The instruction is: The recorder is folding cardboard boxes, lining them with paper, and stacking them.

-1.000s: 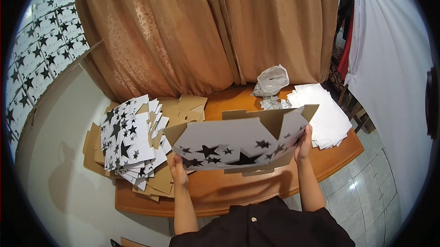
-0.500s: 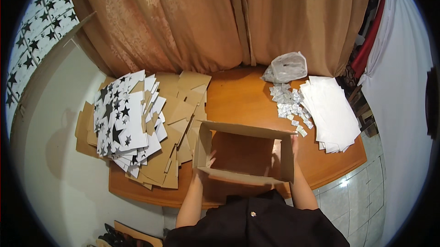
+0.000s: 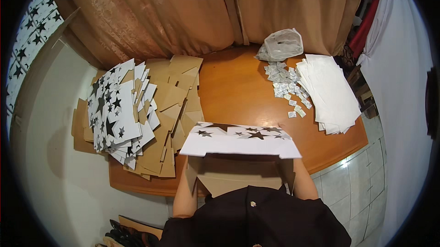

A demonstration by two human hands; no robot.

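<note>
A rectangular cardboard box (image 3: 240,176) is tilted in front of my chest at the table's near edge. Its inside is plain brown, and a white flap printed with black stars (image 3: 240,142) stretches across its far side. My left forearm (image 3: 184,199) reaches up along the box's left side, my right forearm (image 3: 304,183) along its right. Both hands are hidden behind the box, which they hold up between them; their fingers do not show.
On the left of the wooden table (image 3: 229,88) lie flat brown cardboard pieces (image 3: 167,98) and a stack of star-printed white cards (image 3: 114,109). Small silvery packets (image 3: 284,79), an open plastic bag (image 3: 283,45) and white sheets (image 3: 330,93) lie at the right. Curtains (image 3: 183,13) hang behind.
The box has turned and come closer to my body, so its star-printed white face now shows. My fingers, seen at its sides before, have gone out of sight.
</note>
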